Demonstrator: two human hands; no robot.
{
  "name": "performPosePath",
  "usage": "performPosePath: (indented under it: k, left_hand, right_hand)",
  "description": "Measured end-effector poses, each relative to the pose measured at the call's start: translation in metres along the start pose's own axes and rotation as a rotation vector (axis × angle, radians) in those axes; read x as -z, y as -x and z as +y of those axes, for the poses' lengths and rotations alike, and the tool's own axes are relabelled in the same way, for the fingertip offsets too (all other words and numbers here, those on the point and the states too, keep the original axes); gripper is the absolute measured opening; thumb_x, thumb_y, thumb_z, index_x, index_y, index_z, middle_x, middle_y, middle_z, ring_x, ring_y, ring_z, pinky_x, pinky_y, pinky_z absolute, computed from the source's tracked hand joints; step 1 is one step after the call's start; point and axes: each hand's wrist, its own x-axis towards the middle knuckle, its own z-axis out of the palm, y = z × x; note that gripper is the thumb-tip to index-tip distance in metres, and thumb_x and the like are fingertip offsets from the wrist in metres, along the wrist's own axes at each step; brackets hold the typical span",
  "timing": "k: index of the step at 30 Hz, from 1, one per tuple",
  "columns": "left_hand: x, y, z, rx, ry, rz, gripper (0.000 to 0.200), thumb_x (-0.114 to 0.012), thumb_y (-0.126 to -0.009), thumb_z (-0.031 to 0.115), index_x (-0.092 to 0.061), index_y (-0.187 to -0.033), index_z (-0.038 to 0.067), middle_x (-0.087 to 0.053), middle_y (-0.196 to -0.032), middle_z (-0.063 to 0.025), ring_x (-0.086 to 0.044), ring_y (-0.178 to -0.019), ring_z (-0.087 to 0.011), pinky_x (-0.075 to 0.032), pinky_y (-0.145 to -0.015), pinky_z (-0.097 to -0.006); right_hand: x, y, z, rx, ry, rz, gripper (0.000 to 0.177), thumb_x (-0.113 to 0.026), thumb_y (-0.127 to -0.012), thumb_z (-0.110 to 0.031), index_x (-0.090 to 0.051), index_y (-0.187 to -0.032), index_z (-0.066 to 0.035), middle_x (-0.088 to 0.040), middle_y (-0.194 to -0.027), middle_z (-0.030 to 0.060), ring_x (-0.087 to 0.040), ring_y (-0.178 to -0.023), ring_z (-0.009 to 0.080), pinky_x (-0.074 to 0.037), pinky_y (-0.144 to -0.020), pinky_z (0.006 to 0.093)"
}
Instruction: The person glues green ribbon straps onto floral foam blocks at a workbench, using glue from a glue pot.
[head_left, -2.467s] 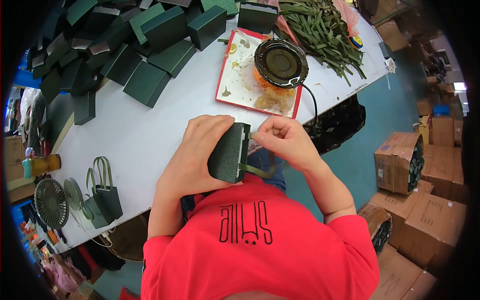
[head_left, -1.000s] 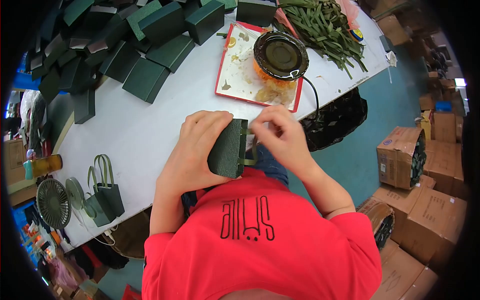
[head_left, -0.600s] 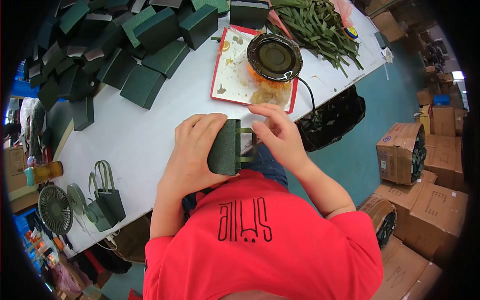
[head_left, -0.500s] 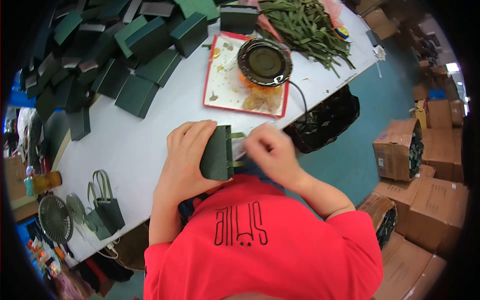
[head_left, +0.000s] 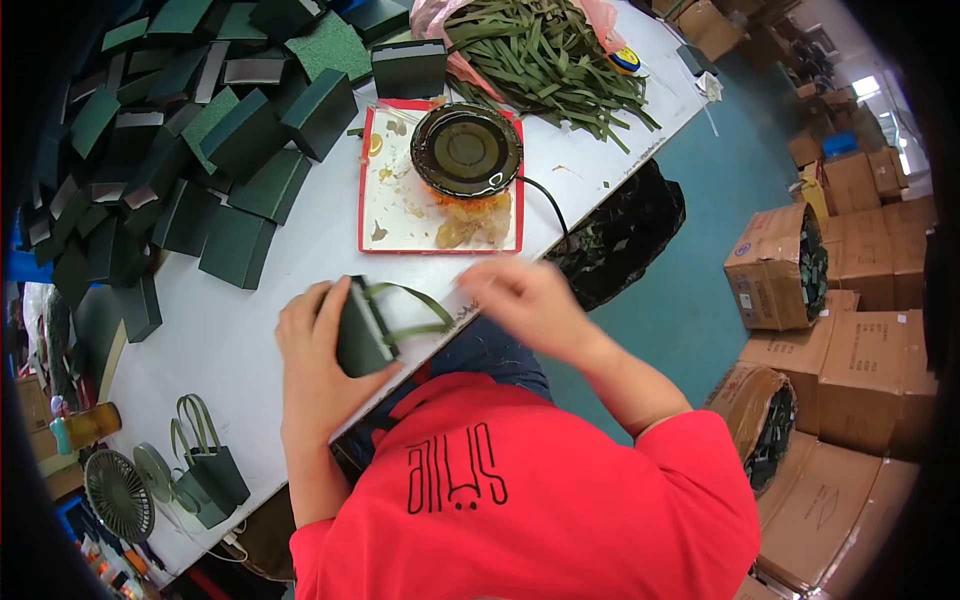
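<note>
at the edge of the white table (head_left: 250, 330) | left hand (head_left: 315, 350) clasps a dark green box (head_left: 360, 338) just above it | ribbon loop (head_left: 415, 308) looks fixed at both ends | right hand (head_left: 520, 300) blurred beside it, grip unreadable | piled boxes (head_left: 200, 150), loose ribbon strips (head_left: 540, 60) beyond, seemingly unfinished

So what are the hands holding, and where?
The left hand grips the dark green paper gift bag around its body. Whether the blurred right hand holds its ribbon handle cannot be told.

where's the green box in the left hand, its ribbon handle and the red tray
green box (head_left: 362, 340), head view, textured side face
ribbon handle (head_left: 412, 293), head view, upper strand
red tray (head_left: 397, 212), head view, bare white floor
</note>
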Motion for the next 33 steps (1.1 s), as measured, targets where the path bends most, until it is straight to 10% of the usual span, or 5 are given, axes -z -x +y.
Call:
performPosePath:
  k: [6, 14, 19, 26, 33]
  left_hand:
    - [0.009, 0.02, -0.037, 0.346, -0.309, 0.057, 0.081, -0.087, -0.07, 0.035, -0.056, -0.142, 0.018, -0.05, -0.132, -0.0183, -0.048, -0.123, -0.0376, -0.041, -0.104, -0.048]
    - [0.028, 0.04, -0.08, 0.613, 0.142, 0.143, 0.03, -0.057, -0.104, 0.023, -0.065, -0.117, -0.003, -0.065, -0.097, -0.0166, -0.064, -0.094, -0.0281, -0.05, -0.086, -0.036]
    - [0.03, 0.05, -0.095, 0.51, 0.165, 0.252, 0.017, -0.068, -0.093, 0.014, -0.061, -0.087, 0.0, -0.062, -0.127, -0.0176, -0.058, -0.116, -0.0306, -0.042, -0.102, -0.041]
    - [0.038, 0.035, -0.06, -0.066, -0.023, 0.283, 0.032, -0.081, -0.07, 0.007, -0.05, -0.065, 0.006, -0.043, -0.156, -0.0185, -0.03, -0.148, -0.0457, -0.022, -0.119, -0.0565]
    - [0.023, 0.02, -0.021, 0.131, 0.002, -0.072, 0.047, -0.089, -0.059, 0.013, -0.067, -0.1, 0.01, -0.04, -0.156, -0.0207, -0.034, -0.144, -0.045, -0.026, -0.118, -0.054]
  right_hand:
    - [0.103, -0.068, 0.063, 0.0, -0.011, 0.692, 0.019, -0.075, -0.092, -0.014, -0.076, -0.102, 0.003, -0.074, -0.089, 0.0028, -0.062, -0.077, 0.0055, -0.048, -0.07, 0.0204]
    - [0.141, -0.13, 0.085, 0.078, 0.398, 0.729, 0.023, -0.072, -0.096, -0.024, -0.074, -0.094, -0.001, -0.068, -0.07, 0.0038, -0.058, -0.062, 0.0107, -0.046, -0.061, 0.0257]
    - [0.138, -0.155, 0.079, 0.538, 1.04, 0.708, 0.022, -0.07, -0.089, -0.009, -0.071, -0.111, -0.011, -0.067, -0.102, 0.0107, -0.067, -0.09, 0.0295, -0.054, -0.073, 0.0392]
    - [0.131, -0.174, 0.081, 0.416, 0.984, 0.67, 0.018, -0.072, -0.082, -0.008, -0.074, -0.1, -0.011, -0.064, -0.108, 0.0075, -0.064, -0.102, 0.0295, -0.055, -0.079, 0.0432]
    - [0.133, -0.161, 0.071, 0.62, 0.69, 0.759, 0.01, -0.067, -0.09, -0.009, -0.069, -0.099, -0.006, -0.069, -0.114, 0.0086, -0.064, -0.104, 0.0265, -0.052, -0.09, 0.037]
